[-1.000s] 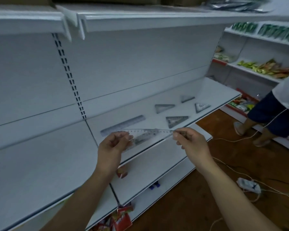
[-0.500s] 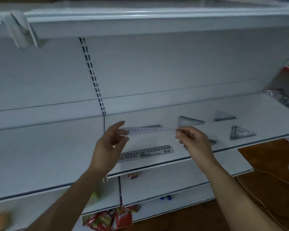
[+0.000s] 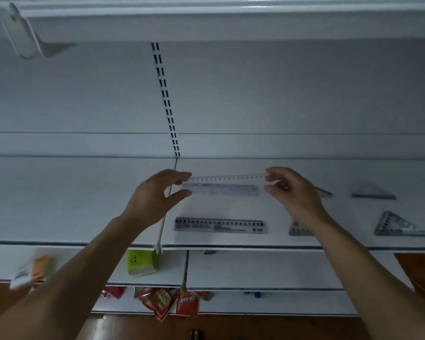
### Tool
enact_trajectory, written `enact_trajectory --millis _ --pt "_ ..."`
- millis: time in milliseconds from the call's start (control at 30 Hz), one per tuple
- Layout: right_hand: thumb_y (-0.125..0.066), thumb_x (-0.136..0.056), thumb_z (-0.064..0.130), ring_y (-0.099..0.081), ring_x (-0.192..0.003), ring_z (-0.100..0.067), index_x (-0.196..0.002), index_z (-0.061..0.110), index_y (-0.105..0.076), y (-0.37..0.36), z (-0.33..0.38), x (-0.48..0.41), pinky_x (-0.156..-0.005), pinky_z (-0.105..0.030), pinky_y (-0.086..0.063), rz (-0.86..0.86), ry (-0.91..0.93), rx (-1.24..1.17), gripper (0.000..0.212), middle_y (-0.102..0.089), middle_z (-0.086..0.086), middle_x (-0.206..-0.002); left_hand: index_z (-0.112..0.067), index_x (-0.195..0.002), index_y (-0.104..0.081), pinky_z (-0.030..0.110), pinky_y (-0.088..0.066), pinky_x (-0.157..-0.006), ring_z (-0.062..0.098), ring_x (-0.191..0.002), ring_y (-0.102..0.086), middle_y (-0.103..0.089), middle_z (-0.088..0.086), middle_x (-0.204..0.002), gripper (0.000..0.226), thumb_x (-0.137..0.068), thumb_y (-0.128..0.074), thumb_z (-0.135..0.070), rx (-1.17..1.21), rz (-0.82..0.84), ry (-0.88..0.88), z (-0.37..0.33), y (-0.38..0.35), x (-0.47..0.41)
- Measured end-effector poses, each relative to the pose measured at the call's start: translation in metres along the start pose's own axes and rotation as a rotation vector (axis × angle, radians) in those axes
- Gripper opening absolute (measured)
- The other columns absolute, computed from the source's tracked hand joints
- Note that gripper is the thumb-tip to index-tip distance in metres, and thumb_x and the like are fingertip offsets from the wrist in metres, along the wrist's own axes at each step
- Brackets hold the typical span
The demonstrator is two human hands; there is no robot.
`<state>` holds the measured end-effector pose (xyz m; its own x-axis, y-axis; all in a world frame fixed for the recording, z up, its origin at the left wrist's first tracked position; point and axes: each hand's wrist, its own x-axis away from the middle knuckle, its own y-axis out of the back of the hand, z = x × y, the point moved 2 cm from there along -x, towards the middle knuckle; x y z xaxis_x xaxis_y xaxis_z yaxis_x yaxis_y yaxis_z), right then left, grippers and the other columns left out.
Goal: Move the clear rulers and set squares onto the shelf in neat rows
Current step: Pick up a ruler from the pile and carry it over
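Head view: clear ruler (image 3: 227, 178) is held level above the far part of the shelf (image 3: 84, 204), long edge parallel to the shelf front. Right hand (image 3: 292, 192) pinches its right end between curled fingers and thumb. Left hand (image 3: 155, 195) is spread, fingers nearly straight, fingertips touching the left end, thumb apart below: steadying rather than gripping, as far as I can tell.

Directly under it lies a far ruler (image 3: 221, 190), blurred. A near ruler (image 3: 220, 226) lies by the front edge, same orientation. Set squares (image 3: 400, 228) sit to the right, one partly hidden by the right forearm.

Judgement: holding by both ends keeps the thin strip straight and lets it be squared with the rulers lying there. Placement not yet done; on or beside the far ruler, cannot tell.
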<state>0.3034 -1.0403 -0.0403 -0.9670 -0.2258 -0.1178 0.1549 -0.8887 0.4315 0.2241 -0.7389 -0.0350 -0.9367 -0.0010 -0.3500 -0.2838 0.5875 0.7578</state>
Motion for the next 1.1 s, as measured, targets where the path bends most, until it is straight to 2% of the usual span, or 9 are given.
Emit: enact_trajectory --millis 133,233,333,533,800,900,1000,1100 --pt "-0.071 -0.085 0.019 -0.059 -0.080 0.003 -0.114 0.029 -0.062 -0.002 -0.006 -0.012 -0.074 -0.010 -0.044 0.079 0.088 0.256 0.033 -0.064 0.014 -0.098 -0.031 -0.119 -0.065 0.018 -0.042 -0.082 0.000 -0.096 -0.054 -0.055 -0.021 -0.106 0.037 -0.083 -0.068 -0.041 -0.051 0.109 0.031 0.018 -0.003 -0.012" --pt "-0.069 -0.086 0.029 -0.056 -0.080 -0.005 -0.117 0.025 -0.064 -0.004 -0.010 -0.024 -0.072 -0.019 -0.044 0.130 0.178 0.504 0.032 -0.062 0.011 -0.098 -0.031 -0.118 -0.064 0.022 -0.044 -0.087 0.000 -0.100 -0.053 -0.055 -0.021 -0.108 0.036 -0.083 -0.069 -0.041 -0.075 0.165 0.036 0.029 -0.004 -0.021" --pt "-0.069 -0.085 0.034 -0.052 -0.088 -0.009 -0.116 0.024 -0.066 -0.007 -0.017 -0.037 -0.071 -0.024 -0.038 0.143 0.265 0.641 0.032 -0.061 0.007 -0.105 -0.028 -0.118 -0.064 0.023 -0.042 -0.090 0.001 -0.103 -0.052 -0.057 -0.018 -0.110 0.037 -0.084 -0.068 -0.040 -0.090 0.204 0.036 0.036 -0.005 -0.033" --pt "-0.067 -0.085 0.037 -0.048 -0.097 -0.011 -0.117 0.024 -0.066 -0.015 -0.029 -0.052 -0.076 -0.024 -0.035 0.213 0.245 0.676 0.034 -0.064 0.005 -0.111 -0.027 -0.121 -0.062 0.022 -0.038 -0.091 0.004 -0.107 -0.049 -0.059 -0.012 -0.117 0.039 -0.085 -0.067 -0.041 -0.111 0.295 0.067 0.053 -0.013 -0.048" --pt "-0.067 -0.082 0.047 -0.055 -0.099 -0.021 -0.112 0.023 -0.069 -0.023 -0.037 -0.058 -0.083 -0.036 -0.048 0.282 0.208 0.688 0.039 -0.066 0.002 -0.109 -0.030 -0.119 -0.063 0.023 -0.042 -0.089 0.005 -0.106 -0.053 -0.060 -0.014 -0.115 0.040 -0.083 -0.067 -0.046 -0.099 0.375 0.093 0.074 -0.026 -0.056" --pt "-0.067 -0.083 0.045 -0.053 -0.102 -0.020 -0.113 0.023 -0.069 -0.024 -0.037 -0.058 -0.084 -0.032 -0.045 0.294 0.197 0.698 0.037 -0.064 0.001 -0.110 -0.029 -0.119 -0.064 0.023 -0.042 -0.090 0.005 -0.106 -0.053 -0.060 -0.012 -0.116 0.039 -0.082 -0.069 -0.044 -0.099 0.402 0.089 0.078 -0.031 -0.056" --pt "-0.066 -0.085 0.042 -0.053 -0.102 -0.020 -0.114 0.024 -0.069 -0.026 -0.038 -0.059 -0.085 -0.033 -0.045 0.340 0.184 0.705 0.034 -0.063 0.000 -0.110 -0.030 -0.120 -0.063 0.024 -0.039 -0.096 0.008 -0.112 -0.051 -0.060 -0.010 -0.119 0.042 -0.081 -0.071 -0.042 -0.115 0.419 0.091 0.081 -0.035 -0.055" --pt "-0.068 -0.084 0.042 -0.054 -0.102 -0.019 -0.115 0.024 -0.068 -0.025 -0.040 -0.059 -0.086 -0.034 -0.046 0.345 0.161 0.682 0.035 -0.062 -0.001 -0.109 -0.029 -0.121 -0.063 0.026 -0.040 -0.094 0.007 -0.108 -0.050 -0.059 -0.010 -0.117 0.045 -0.079 -0.075 -0.039 -0.096 0.424 0.098 0.079 -0.036 -0.057"
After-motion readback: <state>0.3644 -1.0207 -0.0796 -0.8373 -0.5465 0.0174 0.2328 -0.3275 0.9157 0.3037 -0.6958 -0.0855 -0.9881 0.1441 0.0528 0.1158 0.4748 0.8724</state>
